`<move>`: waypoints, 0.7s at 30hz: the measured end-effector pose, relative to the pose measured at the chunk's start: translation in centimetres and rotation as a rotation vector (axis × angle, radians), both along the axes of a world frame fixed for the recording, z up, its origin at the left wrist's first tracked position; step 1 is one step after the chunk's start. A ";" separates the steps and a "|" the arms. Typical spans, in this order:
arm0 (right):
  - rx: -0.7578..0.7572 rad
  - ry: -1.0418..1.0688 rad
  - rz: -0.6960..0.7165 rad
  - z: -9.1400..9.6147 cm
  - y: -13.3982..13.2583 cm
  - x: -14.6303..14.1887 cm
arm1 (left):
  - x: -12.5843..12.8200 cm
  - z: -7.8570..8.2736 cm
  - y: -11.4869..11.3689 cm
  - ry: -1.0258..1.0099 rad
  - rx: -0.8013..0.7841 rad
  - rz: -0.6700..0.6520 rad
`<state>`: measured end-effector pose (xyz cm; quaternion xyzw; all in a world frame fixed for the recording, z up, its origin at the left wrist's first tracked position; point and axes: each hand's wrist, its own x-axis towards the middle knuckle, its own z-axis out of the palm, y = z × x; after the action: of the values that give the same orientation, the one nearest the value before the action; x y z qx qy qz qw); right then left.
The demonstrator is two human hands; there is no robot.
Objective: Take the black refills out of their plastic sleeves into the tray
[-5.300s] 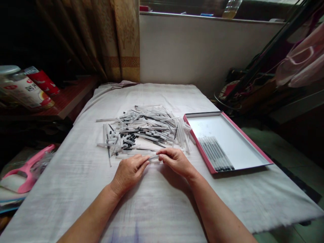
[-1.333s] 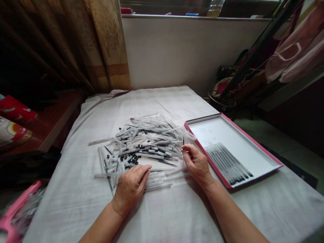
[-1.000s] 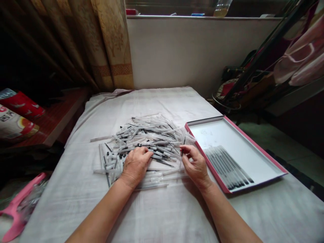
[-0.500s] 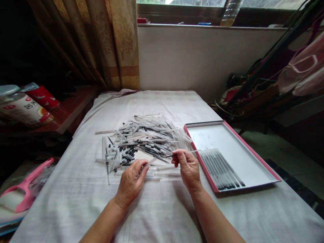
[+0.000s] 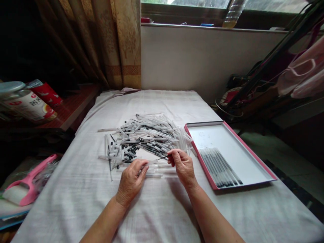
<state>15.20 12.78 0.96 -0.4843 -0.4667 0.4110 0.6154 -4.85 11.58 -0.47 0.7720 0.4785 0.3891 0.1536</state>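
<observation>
The left hand [image 5: 132,178] pinches a clear pen tube [image 5: 153,162] over the middle of the tabletop [image 5: 76,189]. The right hand [image 5: 183,166] pinches a thin black ink stick [image 5: 162,157], its tip just beside the tube. A pile of pen parts [image 5: 146,135] lies just behind both hands. A pink tray [image 5: 227,141] near the right edge holds a row of pens [image 5: 220,167].

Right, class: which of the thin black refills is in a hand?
The refill pinched in the right hand, tip toward the left hand; the rest lie loose in the heap on the cloth.
</observation>
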 end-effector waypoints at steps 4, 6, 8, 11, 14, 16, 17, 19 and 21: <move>0.020 -0.092 0.099 0.3 -0.3 -0.5 | 0.2 0.4 -0.3 0.017 0.011 -0.019; 0.040 -0.169 0.159 0.5 -0.4 -1.1 | 0.3 0.5 -0.5 -0.004 0.015 -0.033; 0.082 -0.234 0.209 0.7 -0.5 -1.9 | 0.3 0.4 -0.7 -0.057 0.000 -0.032; 0.114 -0.307 0.271 0.7 -0.6 -2.8 | 0.3 0.3 -0.7 -0.213 -0.117 -0.006; 0.067 -0.355 0.268 0.4 -0.4 -2.6 | 0.1 0.4 -0.3 -0.469 -0.314 0.063; 0.043 -0.410 0.227 0.2 -0.3 -1.8 | -0.1 0.7 0.0 -0.660 -0.419 0.121; 0.035 -0.447 0.199 0.2 -0.2 -1.2 | -0.3 0.9 0.3 -0.754 -0.457 0.147; 0.026 -0.511 0.140 0.2 -0.1 -0.1 | -0.8 1.2 0.8 -0.929 -0.513 0.190; 0.025 -0.572 0.110 0.2 0.2 0.6 | -1.5 1.4 1.3 -1.085 -0.543 0.239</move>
<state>15.76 12.96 1.14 -0.5469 -0.6516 0.2847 0.4418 -6.31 12.87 0.89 0.3383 0.4973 0.6052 0.5214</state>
